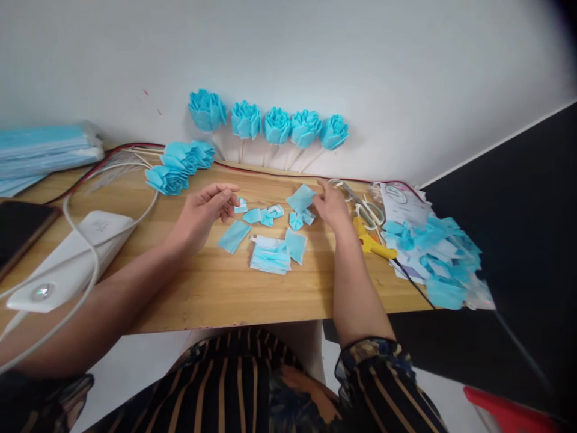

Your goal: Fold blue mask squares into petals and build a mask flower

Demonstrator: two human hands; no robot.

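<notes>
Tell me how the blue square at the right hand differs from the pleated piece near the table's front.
The square looks plain and smooth; the pleated piece shows fold lines and a white strip along its upper edge. The square is smaller; the pleated piece is wider. The square is beside the right hand; the pleated piece is clear of both hands. Both are light blue.

Top (216, 385) runs blk w/ tan vert. stripes, floral bits up front! R sleeve (387, 385) matches, frilly patterned cuff (372, 350); L sleeve (40, 394) dark w/ tan patch; L hand (205, 210) & R hand (332, 205) bare.
</notes>
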